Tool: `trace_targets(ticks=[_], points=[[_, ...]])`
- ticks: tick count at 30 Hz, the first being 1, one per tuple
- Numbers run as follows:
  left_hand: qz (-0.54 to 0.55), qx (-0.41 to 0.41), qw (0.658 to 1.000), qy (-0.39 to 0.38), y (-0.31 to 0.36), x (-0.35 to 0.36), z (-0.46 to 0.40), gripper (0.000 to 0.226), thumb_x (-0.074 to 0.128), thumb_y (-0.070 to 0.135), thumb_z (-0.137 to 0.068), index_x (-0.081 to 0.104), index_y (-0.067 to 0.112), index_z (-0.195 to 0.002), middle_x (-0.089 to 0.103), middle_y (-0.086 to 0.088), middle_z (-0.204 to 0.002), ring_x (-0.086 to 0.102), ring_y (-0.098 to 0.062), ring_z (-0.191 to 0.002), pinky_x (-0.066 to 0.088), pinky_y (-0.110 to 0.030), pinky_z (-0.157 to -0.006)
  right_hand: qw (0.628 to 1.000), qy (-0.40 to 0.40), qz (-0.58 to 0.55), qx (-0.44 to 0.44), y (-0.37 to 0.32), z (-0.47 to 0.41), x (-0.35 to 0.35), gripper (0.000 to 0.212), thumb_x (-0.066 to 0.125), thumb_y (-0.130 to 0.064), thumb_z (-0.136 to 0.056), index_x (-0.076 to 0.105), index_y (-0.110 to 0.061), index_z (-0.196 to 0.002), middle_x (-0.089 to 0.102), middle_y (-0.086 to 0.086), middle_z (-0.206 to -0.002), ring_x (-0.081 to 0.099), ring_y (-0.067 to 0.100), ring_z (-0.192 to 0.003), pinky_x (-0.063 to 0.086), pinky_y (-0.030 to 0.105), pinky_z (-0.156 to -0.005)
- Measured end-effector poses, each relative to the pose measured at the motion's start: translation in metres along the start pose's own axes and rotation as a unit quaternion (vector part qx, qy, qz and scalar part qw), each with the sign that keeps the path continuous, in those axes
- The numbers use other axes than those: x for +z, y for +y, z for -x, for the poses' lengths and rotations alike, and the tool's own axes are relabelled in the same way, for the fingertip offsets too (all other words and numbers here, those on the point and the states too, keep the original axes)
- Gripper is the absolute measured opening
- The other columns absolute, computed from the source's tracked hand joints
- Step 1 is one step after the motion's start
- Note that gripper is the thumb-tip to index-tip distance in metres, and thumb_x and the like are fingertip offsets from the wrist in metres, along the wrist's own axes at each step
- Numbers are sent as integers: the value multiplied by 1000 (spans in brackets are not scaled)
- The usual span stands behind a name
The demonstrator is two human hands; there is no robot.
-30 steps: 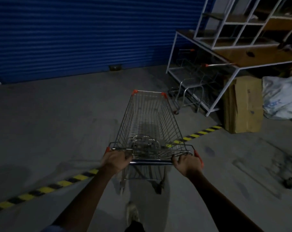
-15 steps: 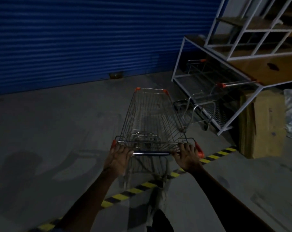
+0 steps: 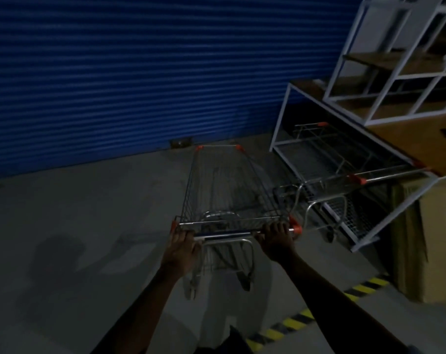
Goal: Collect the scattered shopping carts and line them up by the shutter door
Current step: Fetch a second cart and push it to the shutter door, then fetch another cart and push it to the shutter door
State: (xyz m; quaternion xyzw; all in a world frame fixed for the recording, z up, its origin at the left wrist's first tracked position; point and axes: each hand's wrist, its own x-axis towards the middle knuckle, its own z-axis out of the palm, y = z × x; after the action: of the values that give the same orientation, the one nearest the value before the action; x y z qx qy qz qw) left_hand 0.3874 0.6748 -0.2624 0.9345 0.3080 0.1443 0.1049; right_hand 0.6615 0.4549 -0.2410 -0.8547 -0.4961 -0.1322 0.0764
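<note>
A wire shopping cart (image 3: 227,190) with orange corner caps stands in front of me, its nose pointing at the blue shutter door (image 3: 145,72). My left hand (image 3: 182,247) grips the left end of its handle bar and my right hand (image 3: 277,240) grips the right end. A second shopping cart (image 3: 344,180) is parked to the right, partly under a white shelf frame, close beside the first cart.
A white metal shelf frame (image 3: 370,83) with wooden boards leans at the right. A cardboard box (image 3: 426,238) stands below it. Yellow and black floor tape (image 3: 319,315) runs behind the cart. Open concrete floor (image 3: 76,213) lies to the left.
I have pushed the cart forward over the striped tape toward the shutter door. The shutter, the shelf frame and the parked cart are now much nearer. Both hands kept their grip.
</note>
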Motion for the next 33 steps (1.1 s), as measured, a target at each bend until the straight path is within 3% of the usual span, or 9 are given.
trace_targets(ticks=[3, 6, 10, 13, 17, 20, 25, 30, 33], points=[[-45, 22, 999, 5, 10, 3, -43, 43, 47, 42, -101, 71, 9, -114, 70, -14, -112, 60, -38, -123, 22, -61, -126, 994, -69, -63, 53, 16, -36, 8, 52, 44, -54, -109, 68, -9, -102, 65, 21, -96, 63, 42, -91, 52, 56, -86], [-87, 55, 994, 35, 6, 7, -66, 33, 49, 38, -99, 70, 15, -111, 69, -6, -105, 63, -32, -109, 21, -62, -125, 986, -97, -92, 101, 27, -50, 19, 43, 52, -54, -103, 70, -15, -104, 64, 13, -98, 62, 40, -94, 51, 49, -87], [-81, 104, 990, 49, 13, 13, -89, 29, 60, 34, -98, 71, 14, -115, 69, -8, -111, 63, -34, -104, 33, -63, -114, 981, -91, -126, 119, 31, -51, 7, 52, 50, -53, -105, 68, -13, -132, 66, 16, -133, 59, 39, -125, 52, 51, -105], [-75, 183, 980, 7, 30, 34, -114, 46, 47, 33, -103, 64, 5, -135, 61, -18, -142, 58, -39, -127, 39, -58, -110, 970, -114, -137, 167, 43, -30, -1, 72, 35, -61, -108, 49, -6, -154, 48, 19, -158, 42, 36, -147, 39, 53, -121], [-34, 266, 963, -31, 95, 57, -139, 55, 43, 25, -104, 44, 0, -154, 42, -22, -160, 40, -39, -148, 29, -54, -122, 928, -111, -152, 322, 72, 44, -27, 88, 20, -72, -105, 35, -6, -161, 37, 15, -166, 32, 32, -154, 27, 44, -126], [-25, 350, 933, -77, 165, 85, -148, 56, 43, 22, -100, 44, 3, -154, 42, -21, -160, 41, -39, -148, 28, -54, -122, 871, -106, -149, 456, 104, 136, -54, 98, 9, -79, -98, 29, -8, -164, 31, 13, -169, 26, 31, -156, 21, 42, -128], [-79, 504, 835, -208, 326, 138, -119, 60, 40, 19, -92, 53, 2, -148, 54, -18, -151, 51, -37, -138, 40, -51, -115, 730, -3, -122, 672, 138, 315, -118, 98, 20, -78, -96, 30, -7, -162, 34, 16, -166, 33, 33, -151, 30, 44, -122], [-28, 618, 742, -257, 532, 158, -14, 56, 50, 23, -96, 50, 5, -149, 56, -17, -147, 52, -37, -135, 44, -49, -112, 635, 41, -66, 769, 148, 495, -196, 92, 26, -72, -102, 27, -2, -162, 31, 19, -167, 29, 34, -153, 22, 42, -126], [9, 653, 697, -297, 655, 165, 72, 61, 42, 28, -95, 47, 6, -151, 53, -17, -149, 49, -38, -135, 44, -52, -110, 571, 66, -44, 817, 140, 601, -244, 113, 4, -86, -89, 28, -3, -162, 32, 20, -166, 30, 35, -153, 23, 43, -126]])
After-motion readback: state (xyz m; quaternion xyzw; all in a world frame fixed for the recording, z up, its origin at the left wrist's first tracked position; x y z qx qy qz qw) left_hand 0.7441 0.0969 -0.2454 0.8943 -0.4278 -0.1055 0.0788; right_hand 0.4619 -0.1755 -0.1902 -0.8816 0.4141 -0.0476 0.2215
